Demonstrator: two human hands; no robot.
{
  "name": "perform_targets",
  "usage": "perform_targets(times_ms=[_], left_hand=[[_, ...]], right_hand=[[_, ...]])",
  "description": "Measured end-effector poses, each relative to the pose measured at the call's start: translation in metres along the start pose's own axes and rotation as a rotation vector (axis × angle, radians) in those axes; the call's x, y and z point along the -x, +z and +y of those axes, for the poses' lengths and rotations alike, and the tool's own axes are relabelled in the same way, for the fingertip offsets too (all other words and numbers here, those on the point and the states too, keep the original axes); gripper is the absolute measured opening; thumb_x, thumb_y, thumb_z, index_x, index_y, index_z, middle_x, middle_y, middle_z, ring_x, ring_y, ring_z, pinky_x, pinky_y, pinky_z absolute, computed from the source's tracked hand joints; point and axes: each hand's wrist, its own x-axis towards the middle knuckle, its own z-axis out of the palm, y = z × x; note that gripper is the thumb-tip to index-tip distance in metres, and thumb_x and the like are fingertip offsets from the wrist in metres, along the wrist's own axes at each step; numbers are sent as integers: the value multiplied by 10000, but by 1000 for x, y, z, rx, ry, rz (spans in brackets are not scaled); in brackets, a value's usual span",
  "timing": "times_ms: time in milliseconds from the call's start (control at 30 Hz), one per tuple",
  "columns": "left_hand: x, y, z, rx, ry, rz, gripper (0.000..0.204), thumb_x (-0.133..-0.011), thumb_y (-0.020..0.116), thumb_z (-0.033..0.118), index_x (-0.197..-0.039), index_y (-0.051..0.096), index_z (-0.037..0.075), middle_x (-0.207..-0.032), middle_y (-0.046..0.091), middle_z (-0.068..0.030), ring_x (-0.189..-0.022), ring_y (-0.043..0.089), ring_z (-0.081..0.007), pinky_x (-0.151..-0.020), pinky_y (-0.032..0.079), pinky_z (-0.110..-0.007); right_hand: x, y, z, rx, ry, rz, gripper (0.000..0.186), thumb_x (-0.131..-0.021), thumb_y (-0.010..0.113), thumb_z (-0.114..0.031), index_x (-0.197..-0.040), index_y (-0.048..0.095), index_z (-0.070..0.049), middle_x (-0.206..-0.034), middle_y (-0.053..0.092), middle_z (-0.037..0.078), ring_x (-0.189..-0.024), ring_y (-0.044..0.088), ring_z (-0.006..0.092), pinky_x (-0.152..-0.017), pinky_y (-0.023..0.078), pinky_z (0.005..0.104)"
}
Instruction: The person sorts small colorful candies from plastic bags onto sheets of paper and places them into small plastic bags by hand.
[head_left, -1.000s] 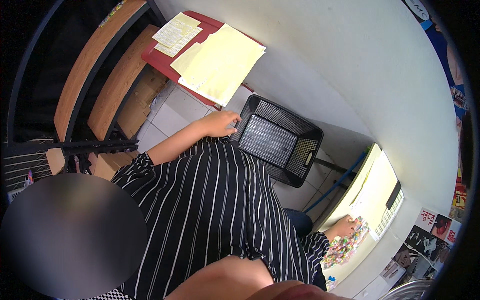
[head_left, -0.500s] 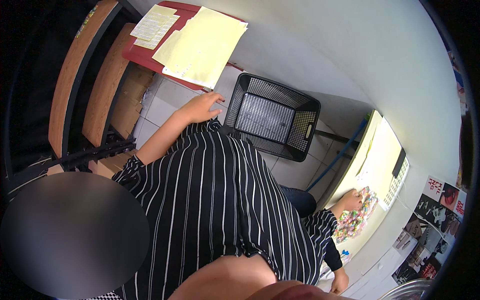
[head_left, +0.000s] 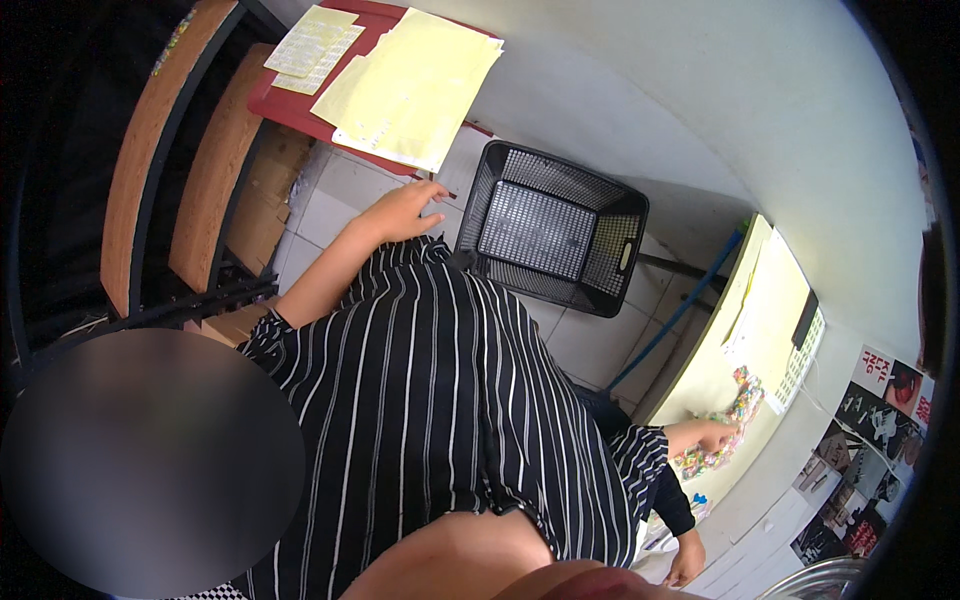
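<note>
A black-and-white striped shirt (head_left: 430, 390) fills the near part, on the wearer's side of the black basket (head_left: 535, 228), which serves as landmark. The left hand (head_left: 400, 212) is just beside the basket, off its left edge; that grip is loosely curled, thumb apart from fingers, with nothing in it. The right hand (head_left: 715, 435) is to the basket's right and nearer the wearer, down on a pile of multicoloured wrapped candies (head_left: 745, 395). Its fingers are at the pile, but I cannot tell how far that grip is closed or whether it has hold of any pieces. The candies lie spread on a pale yellow counter (head_left: 695, 385), right of the basket. Also there, closer to the wearer than the candies, is another person's hand (head_left: 687, 560) below a dark sleeve. On the counter beyond the candies are yellow sheets (head_left: 770, 300) and a dark oblong object (head_left: 805, 320). A blue pole (head_left: 670, 335) slants between counter and basket. The basket is on the tiled floor (head_left: 590, 345). Left of it and farther stands a red counter (head_left: 290, 110) bearing large yellow papers (head_left: 410, 90); farther left are wooden shelves (head_left: 165, 150). A white wall (head_left: 700, 130) rises behind the basket.
</note>
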Motion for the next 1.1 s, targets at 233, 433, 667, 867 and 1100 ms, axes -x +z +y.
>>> perform_targets(times_ms=[233,433,667,867,1100], left_hand=[[3,1,-12,43,10,-14,330,-772,573,200,-1025,479,11,-1004,538,-159,-936,530,-277,-820,420,-359],[16,-1,-45,97,-11,9,354,-752,575,210,-1041,474,33,-1004,551,-131,-962,522,-289,-821,418,-368],[55,-31,-93,150,-71,136,348,-767,562,221,-1045,475,31,-1010,546,-135,-976,512,-280,-829,409,-362],[118,-78,-155,293,-323,354,336,-785,571,198,-1057,471,28,-1032,529,-148,-959,521,-264,-826,415,-341],[191,-127,-222,357,-534,672,350,-786,579,209,-1067,472,31,-1031,536,-153,-951,535,-262,-818,424,-336]], right_hand=[[7,-20,-24,-449,246,-56,325,-677,564,-292,-870,592,-31,-905,593,135,-825,572,303,-626,449,507],[65,-28,-64,-898,422,-170,346,-675,546,-287,-902,581,-28,-938,582,151,-860,556,325,-655,429,552],[208,48,-85,-1268,501,-1203,404,-735,544,-269,-1012,517,23,-993,556,170,-899,540,336,-753,438,542],[582,12,-193,-723,620,-1716,337,-785,415,-212,-1036,486,1,-928,575,182,-812,575,271,-625,499,355],[853,-35,-192,-520,334,-2218,203,-791,487,-186,-796,565,1,-690,574,81,-543,530,153,-437,423,252]])
